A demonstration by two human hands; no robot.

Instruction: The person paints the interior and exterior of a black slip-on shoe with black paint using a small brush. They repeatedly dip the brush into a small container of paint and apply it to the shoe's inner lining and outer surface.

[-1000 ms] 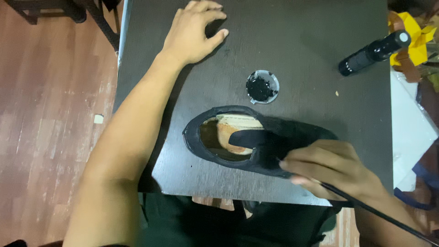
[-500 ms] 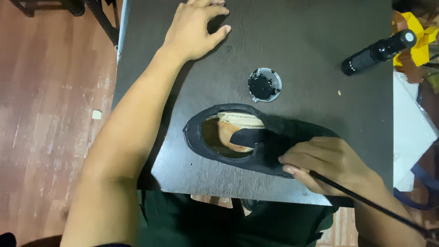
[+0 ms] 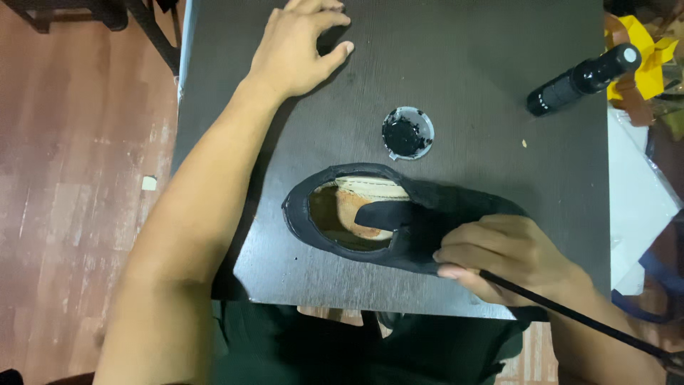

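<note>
A black slip-on shoe (image 3: 388,224) lies on its sole on a small dark table (image 3: 456,78), opening toward the left, with a tan insole showing inside. My right hand (image 3: 509,257) rests on the shoe's front part and grips a thin black brush handle (image 3: 577,321) that runs back to the lower right; the brush tip is hidden under my fingers. My left hand (image 3: 299,46) lies flat on the table's far left, fingers spread, holding nothing. A small round tin of black polish (image 3: 407,132) sits open just beyond the shoe.
A black bottle with a white cap (image 3: 583,80) lies on the table's far right. Yellow and white items (image 3: 652,60) crowd the right edge beyond the table. Wooden floor (image 3: 71,185) lies to the left, with dark chair legs (image 3: 146,21) at the top left.
My right hand has slid slightly along the shoe's near side with the brush. My left hand stays planted on the table.
</note>
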